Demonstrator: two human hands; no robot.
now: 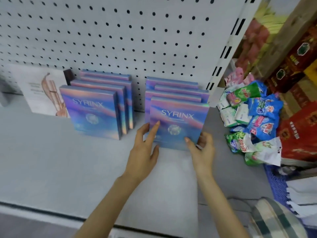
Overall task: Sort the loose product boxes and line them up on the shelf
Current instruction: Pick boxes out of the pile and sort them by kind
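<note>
Two rows of iridescent blue-purple SYRINX boxes stand upright on the grey shelf (pixel 68 169) against the pegboard. The left row (pixel 92 110) holds several boxes. The right row has several too, and its front box (pixel 178 122) is between my hands. My left hand (pixel 145 146) touches that box's lower left edge with its fingers spread. My right hand (pixel 202 148) holds its lower right corner, thumb on the front face and fingers behind the side.
A white box with a brown figure print (pixel 44 95) stands left of the rows. A heap of green, blue and white packets (pixel 248 121) lies right of the shelf upright (pixel 221 62). Red cartons (pixel 300 131) are stacked further right.
</note>
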